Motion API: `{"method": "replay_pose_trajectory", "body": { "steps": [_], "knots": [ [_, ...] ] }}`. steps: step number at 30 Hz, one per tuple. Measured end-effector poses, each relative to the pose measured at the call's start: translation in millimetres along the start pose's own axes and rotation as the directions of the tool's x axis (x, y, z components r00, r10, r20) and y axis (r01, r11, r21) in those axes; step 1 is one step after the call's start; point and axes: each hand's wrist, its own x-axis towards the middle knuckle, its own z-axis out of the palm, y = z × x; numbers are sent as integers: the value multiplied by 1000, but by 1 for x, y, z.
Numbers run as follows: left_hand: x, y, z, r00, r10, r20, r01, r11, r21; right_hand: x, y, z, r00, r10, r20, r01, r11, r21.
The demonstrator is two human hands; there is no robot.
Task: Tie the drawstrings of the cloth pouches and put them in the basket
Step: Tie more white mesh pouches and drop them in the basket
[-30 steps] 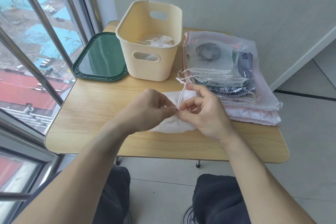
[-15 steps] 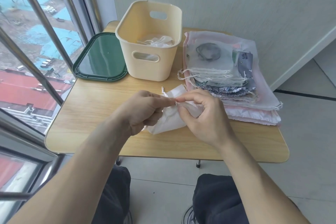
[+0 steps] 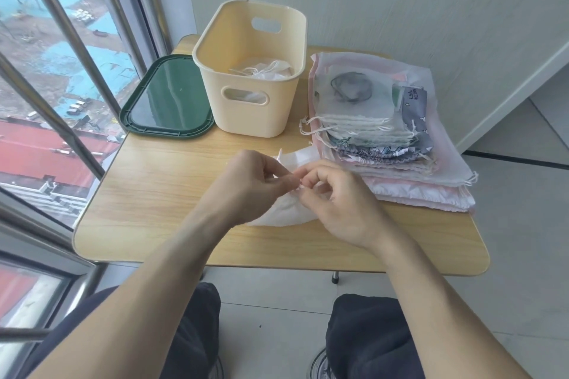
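**Tying the soft white pouch**

Both hands have slid lower and closer since a moment ago. The left hand (image 3: 252, 184) and right hand (image 3: 335, 197) pinch the thin white drawstring (image 3: 296, 191) where their fingertips meet. Under them, on the wooden table (image 3: 160, 194), lies the small white cloth pouch (image 3: 288, 212). It looks light and floppy, so holding the string near the mouth seems best. The cream plastic basket (image 3: 255, 120) waits behind.

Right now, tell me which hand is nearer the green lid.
Left. The left hand is just right of and below the green lid; the right hand lies farther right.
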Motion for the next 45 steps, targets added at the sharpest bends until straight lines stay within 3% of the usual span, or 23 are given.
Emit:
{"method": "replay_pose_trajectory", "body": {
  "steps": [4, 8, 12, 20, 25, 29, 30, 32, 34, 35, 37, 40, 42, 45],
  "knots": [
    [3, -1, 0, 999, 18, -29, -14, 992, 128, 0, 1, -3, 986, 97, 138, -112, 988, 109],
    [6, -5, -3, 992, 32, -123, -4, 976, 218, 3, 2, -10, 989, 96, 115, -126, 946, 299],
    [5, -5, -6, 992, 39, -117, -11, 973, 229, 5, 0, -13, 980, 132, 146, -190, 828, 528],
    [5, -3, -7, 993, 24, -112, -2, 981, 194, 2, -6, -22, 968, 249, -18, -159, 671, 725],
    [3, -1, -9, 996, 8, -94, 9, 984, 177, 4, -4, -33, 888, 453, -79, -210, 552, 807],
    [3, 0, -7, 995, 10, -97, 6, 985, 171, 8, 1, -41, 785, 588, -193, -85, 410, 908],
    [4, 0, -6, 994, 13, -110, 6, 984, 177, 8, 1, -41, 769, 582, -264, -23, 437, 899],
    [4, -1, -5, 991, 22, -129, 4, 980, 198, 4, 0, -39, 759, 447, -474, 76, 662, 746],
    [3, -2, -4, 991, 44, -127, -17, 979, 202, -3, -3, -31, 808, 127, -575, 146, 903, 404],
    [2, -1, -4, 990, 60, -125, -34, 979, 201, -5, -4, -25, 858, -32, -513, 180, 954, 242],
    [1, 0, -5, 990, 81, -116, -56, 977, 203, -7, 0, -13, 935, -197, -296, 214, 977, 24],
    [1, 0, -5, 994, 77, -81, -59, 976, 208, -3, 4, 4, 962, -272, -40, 262, 952, -161],
    [1, -2, -6, 993, 82, -81, -63, 974, 216, 0, 6, 9, 968, -252, 0, 247, 948, -199],
    [1, -3, -8, 994, 74, -82, -53, 971, 234, 3, 9, 5, 968, -243, -57, 223, 945, -240]
  ]
}}
